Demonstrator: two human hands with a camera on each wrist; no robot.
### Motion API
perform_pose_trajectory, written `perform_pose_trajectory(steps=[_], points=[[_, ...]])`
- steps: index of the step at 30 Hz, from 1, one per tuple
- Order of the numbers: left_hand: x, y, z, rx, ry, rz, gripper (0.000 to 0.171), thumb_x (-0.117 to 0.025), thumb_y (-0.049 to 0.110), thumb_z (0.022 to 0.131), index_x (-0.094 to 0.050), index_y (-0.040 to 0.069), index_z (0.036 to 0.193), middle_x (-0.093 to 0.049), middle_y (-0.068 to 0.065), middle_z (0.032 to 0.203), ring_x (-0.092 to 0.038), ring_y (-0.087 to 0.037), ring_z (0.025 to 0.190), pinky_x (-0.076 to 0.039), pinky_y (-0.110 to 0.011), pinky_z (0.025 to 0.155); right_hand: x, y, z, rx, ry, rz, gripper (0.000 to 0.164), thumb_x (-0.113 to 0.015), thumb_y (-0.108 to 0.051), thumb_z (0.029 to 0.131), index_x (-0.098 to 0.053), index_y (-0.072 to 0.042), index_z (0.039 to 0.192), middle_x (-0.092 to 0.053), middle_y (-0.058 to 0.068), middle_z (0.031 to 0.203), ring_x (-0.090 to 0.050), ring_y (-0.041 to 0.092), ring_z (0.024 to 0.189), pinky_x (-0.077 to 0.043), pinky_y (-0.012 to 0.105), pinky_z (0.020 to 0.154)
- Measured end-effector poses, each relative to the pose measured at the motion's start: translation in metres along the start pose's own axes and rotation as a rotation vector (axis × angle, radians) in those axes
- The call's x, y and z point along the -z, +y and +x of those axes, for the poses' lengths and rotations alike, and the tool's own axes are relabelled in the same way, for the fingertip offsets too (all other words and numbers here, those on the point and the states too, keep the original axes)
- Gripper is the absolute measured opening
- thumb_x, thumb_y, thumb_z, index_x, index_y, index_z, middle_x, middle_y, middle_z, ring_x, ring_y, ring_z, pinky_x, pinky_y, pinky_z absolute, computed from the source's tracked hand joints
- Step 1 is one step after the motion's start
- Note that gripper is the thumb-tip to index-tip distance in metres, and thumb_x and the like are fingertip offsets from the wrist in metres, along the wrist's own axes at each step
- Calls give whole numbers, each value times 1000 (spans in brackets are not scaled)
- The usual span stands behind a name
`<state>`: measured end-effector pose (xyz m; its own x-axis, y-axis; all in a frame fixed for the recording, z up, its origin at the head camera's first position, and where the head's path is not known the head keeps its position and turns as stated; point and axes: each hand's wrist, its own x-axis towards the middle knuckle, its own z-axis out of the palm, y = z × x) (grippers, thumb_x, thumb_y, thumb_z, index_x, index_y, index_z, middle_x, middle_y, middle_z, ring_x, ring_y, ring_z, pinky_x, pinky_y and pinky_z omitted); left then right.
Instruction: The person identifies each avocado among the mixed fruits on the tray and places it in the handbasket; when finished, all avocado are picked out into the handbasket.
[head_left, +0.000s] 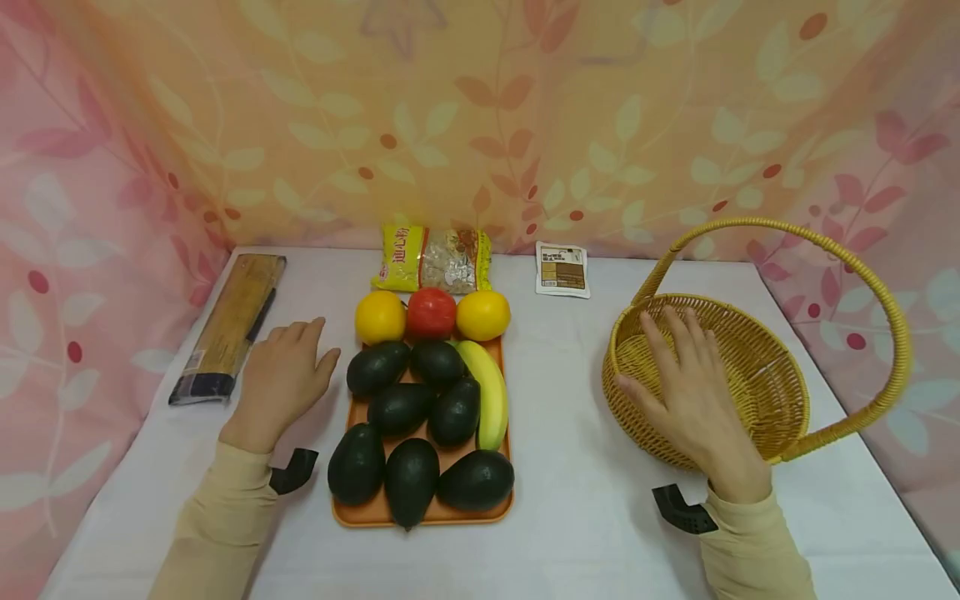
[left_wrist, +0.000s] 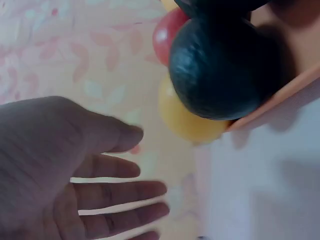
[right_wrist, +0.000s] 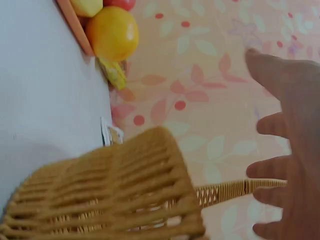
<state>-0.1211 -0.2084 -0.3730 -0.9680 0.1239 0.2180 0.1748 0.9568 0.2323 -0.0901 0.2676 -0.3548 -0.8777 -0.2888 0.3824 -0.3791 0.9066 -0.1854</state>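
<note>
My left hand [head_left: 285, 375] hovers left of an orange tray [head_left: 495, 510], fingers extended and holding nothing. On the tray lie several dark avocados [head_left: 411, 479], a banana [head_left: 489, 396], a red round fruit [head_left: 431, 313] and two yellow-orange fruits [head_left: 380, 317]. In the left wrist view the nearest avocado [left_wrist: 215, 70] is apart from the thumb. Over the opening of a yellow wicker basket [head_left: 780, 392] is my right hand [head_left: 693, 392], its fingers spread and grasping nothing. The right wrist view shows the basket's woven rim [right_wrist: 115, 185] beside the fingers, with a gap between.
Behind the fruit lies a yellow food packet [head_left: 435, 260]. A small white-and-brown sachet [head_left: 562, 269] is at the table's back edge. A long pack of noodles [head_left: 228, 325] lies at the left. The basket's tall handle [head_left: 896, 333] arches up and right. Patterned cloth [head_left: 480, 108] walls the back and sides.
</note>
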Motion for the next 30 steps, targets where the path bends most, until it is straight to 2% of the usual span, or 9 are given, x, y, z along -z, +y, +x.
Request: perform_pose_trajectory(steps=[4,8,11,14,17,19,24,27,30], points=[[-11,-13,7,85,-91,-235,37,-57,17,95,-59,-8,123,-67,-28,107,-63,-41,91,-52,-55,80,0,-12,3,87,152,57,72,-39,-59,99,-40,-6,148,-41,27,147,-31,43,142,-19,50,123],[-22,-24,11,170,-242,-438,36,-52,16,98,-58,-6,126,-69,-23,104,-67,-26,84,-55,-35,71,-5,-37,6,214,298,136,62,-41,-51,101,-54,0,135,-56,23,132,-53,39,123,-38,38,111],[-30,-30,13,216,-350,-598,38,-50,15,98,-56,-8,127,-69,-23,104,-68,-19,80,-54,-23,68,-11,-61,5,305,342,198,51,-47,-41,102,-60,1,128,-62,20,123,-59,34,111,-43,33,99],[-36,-34,14,234,-437,-716,39,-50,15,99,-54,-11,128,-68,-23,105,-66,-15,80,-55,-20,71,-19,-82,2,361,300,235,47,-48,-40,101,-62,-3,127,-64,15,121,-61,29,108,-47,34,94],[-40,-36,14,229,-500,-781,40,-50,14,99,-53,-12,129,-67,-23,108,-65,-14,81,-57,-22,73,-30,-101,-4,407,196,251,45,-48,-40,101,-60,-7,130,-61,11,126,-60,25,112,-50,38,94],[-43,-36,15,221,-522,-817,40,-49,11,99,-51,-13,130,-66,-25,112,-66,-13,82,-58,-23,74,-40,-112,-8,449,129,255,43,-54,-39,99,-60,-10,130,-60,11,129,-59,25,116,-50,40,96],[-48,-37,14,217,-536,-844,39,-49,8,99,-49,-15,131,-65,-26,112,-65,-13,81,-57,-23,73,-66,-133,-20,580,9,256,49,-71,-32,89,-58,-14,133,-56,11,133,-56,24,121,-50,39,98],[-50,-37,13,218,-530,-850,39,-52,8,98,-50,-14,130,-67,-24,107,-63,-13,78,-57,-23,71,-80,-140,-28,630,-22,225,50,-72,-32,88,-57,-17,134,-55,11,134,-55,23,123,-50,39,97],[-52,-36,13,221,-526,-856,39,-55,9,98,-50,-13,129,-68,-20,102,-62,-13,77,-56,-23,70,-88,-144,-33,629,-67,197,47,-72,-34,88,-59,-19,131,-56,9,134,-54,22,124,-51,38,96]])
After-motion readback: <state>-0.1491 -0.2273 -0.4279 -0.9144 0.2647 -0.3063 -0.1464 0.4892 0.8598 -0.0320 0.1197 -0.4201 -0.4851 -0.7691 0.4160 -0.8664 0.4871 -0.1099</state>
